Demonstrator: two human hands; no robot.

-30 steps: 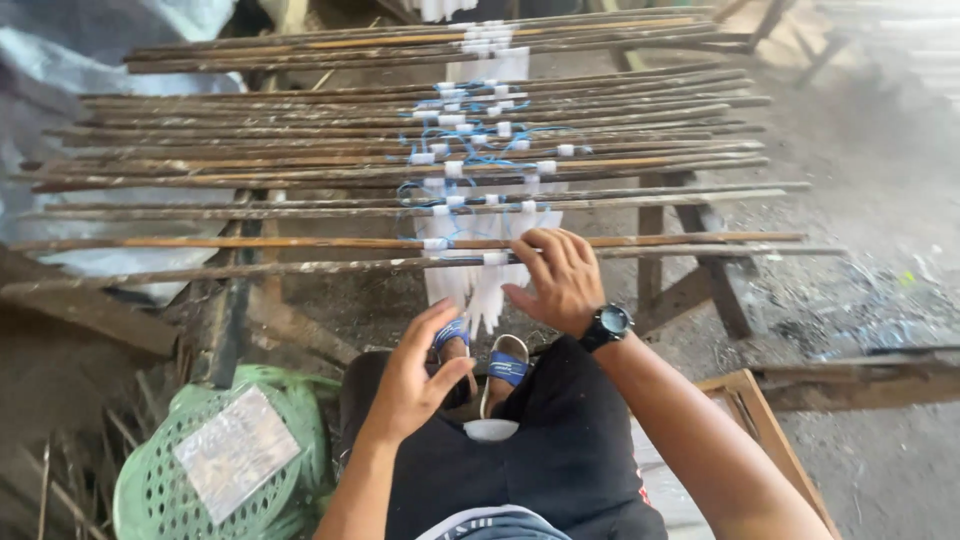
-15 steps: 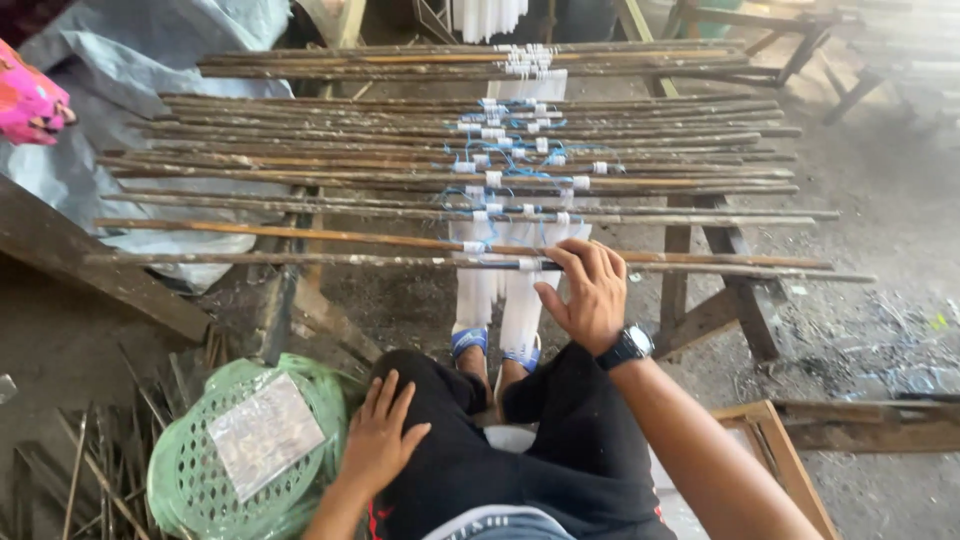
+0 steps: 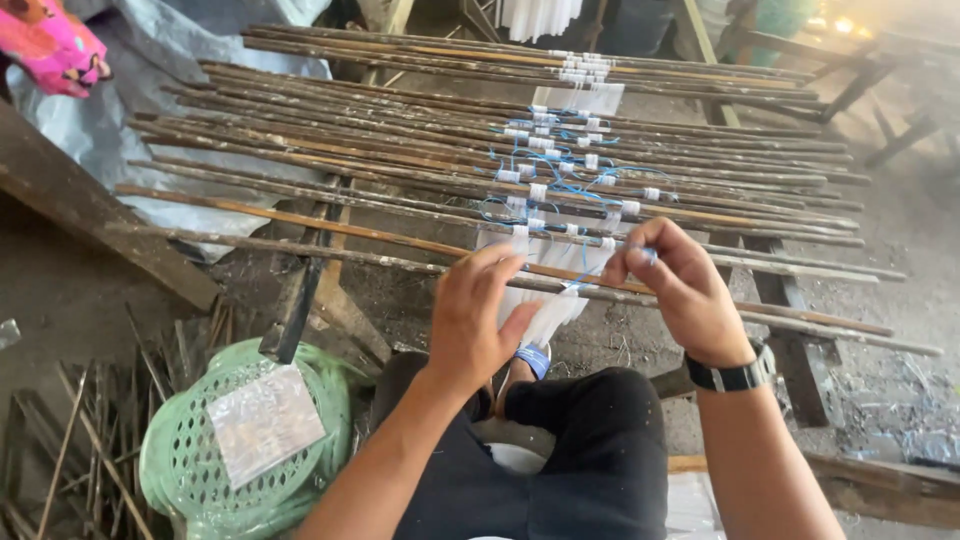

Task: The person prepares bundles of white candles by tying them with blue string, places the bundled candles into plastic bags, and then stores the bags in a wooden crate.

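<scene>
both hands work at the bamboo rods: right hand fingers pinching blue thread, left hand fingers pressed together.

sticks: brown and grey, weathered, some orange-tan | strips: white, hanging between sticks | string: blue, looped over white wraps | basket: pale green lattice | packet: clear, shiny | watch: black | trousers: black | sheet: grey-blue | cloth: pink, patterned
</scene>
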